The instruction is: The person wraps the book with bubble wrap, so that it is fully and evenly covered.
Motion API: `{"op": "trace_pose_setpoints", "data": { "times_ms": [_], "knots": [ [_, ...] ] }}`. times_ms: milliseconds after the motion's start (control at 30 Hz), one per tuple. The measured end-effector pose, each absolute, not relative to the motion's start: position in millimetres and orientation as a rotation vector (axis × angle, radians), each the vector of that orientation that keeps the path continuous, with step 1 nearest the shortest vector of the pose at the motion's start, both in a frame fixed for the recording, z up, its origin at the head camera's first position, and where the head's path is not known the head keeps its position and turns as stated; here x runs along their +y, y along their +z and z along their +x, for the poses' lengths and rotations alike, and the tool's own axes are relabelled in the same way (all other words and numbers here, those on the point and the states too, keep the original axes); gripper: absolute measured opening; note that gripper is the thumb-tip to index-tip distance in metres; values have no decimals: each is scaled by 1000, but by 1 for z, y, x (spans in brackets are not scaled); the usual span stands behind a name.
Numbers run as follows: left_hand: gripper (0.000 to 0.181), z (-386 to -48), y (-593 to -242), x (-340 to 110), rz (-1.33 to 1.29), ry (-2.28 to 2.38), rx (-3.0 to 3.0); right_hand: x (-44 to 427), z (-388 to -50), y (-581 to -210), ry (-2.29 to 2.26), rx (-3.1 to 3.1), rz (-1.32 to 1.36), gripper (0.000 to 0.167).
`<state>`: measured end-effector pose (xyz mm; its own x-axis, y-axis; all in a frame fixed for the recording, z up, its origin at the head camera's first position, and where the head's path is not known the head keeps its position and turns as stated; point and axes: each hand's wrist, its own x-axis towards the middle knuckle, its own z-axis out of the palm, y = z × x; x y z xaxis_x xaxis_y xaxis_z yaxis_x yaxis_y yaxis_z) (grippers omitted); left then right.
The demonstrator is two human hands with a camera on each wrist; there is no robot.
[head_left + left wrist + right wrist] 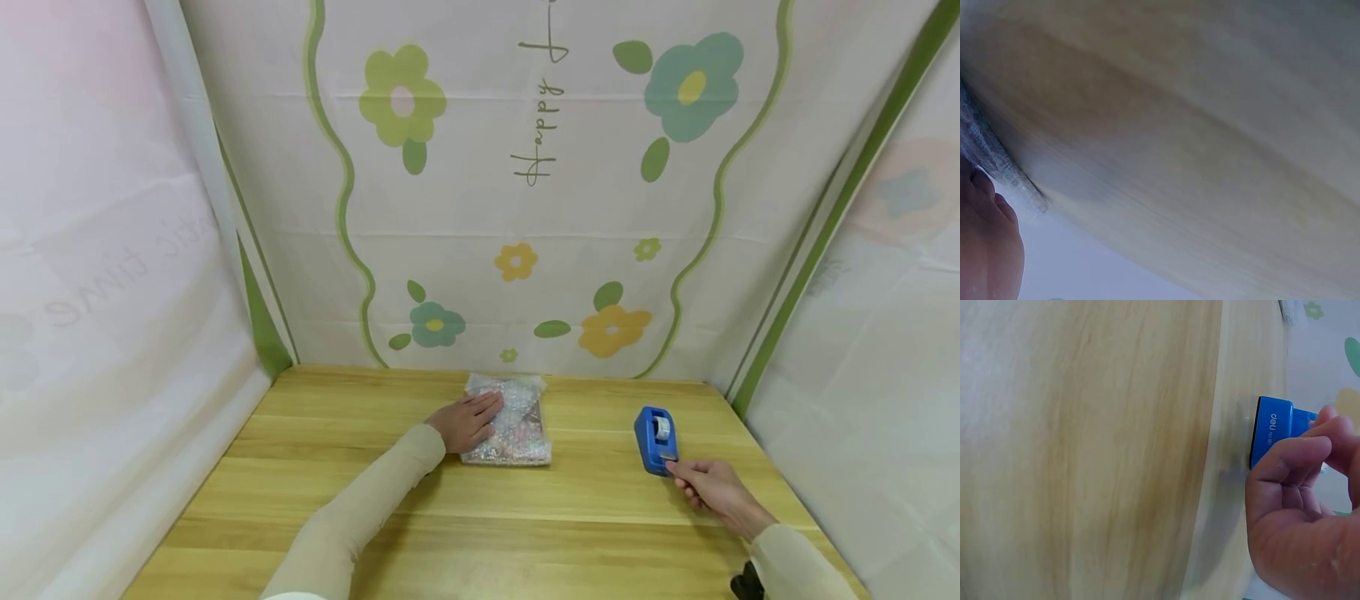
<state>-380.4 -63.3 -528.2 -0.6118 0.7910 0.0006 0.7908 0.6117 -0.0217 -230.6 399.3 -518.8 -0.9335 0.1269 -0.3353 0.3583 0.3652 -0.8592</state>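
A flat package wrapped in bubble wrap (517, 446) lies near the back of the wooden table. On its left part rests my left hand (467, 422), fingers extended over the wrap. The left wrist view catches only the package's edge (997, 159) and part of that hand (988, 244). To the right stands a blue tape dispenser (647, 446) with a roll of tape (662, 428) in it. At its near end my right hand (716, 490) pinches with thumb and forefinger, apparently on the clear tape's end, which is too fine to make out. The right wrist view shows the dispenser's lettered front (1270, 428).
A pale fabric wall with printed flowers (615, 331) rises behind the table (420, 542). More fabric hangs at the left (112, 333) and right (870, 367). A small dark object (746, 581) shows beside the right sleeve.
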Motion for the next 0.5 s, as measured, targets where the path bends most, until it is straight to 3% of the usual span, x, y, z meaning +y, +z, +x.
{"op": "trace_pose_setpoints", "data": {
  "times_ms": [500],
  "knots": [
    [61,-382,-532,-64,-1374,66,-2801,393,-233,-517,-1442,2584,439,34]
  ]
}}
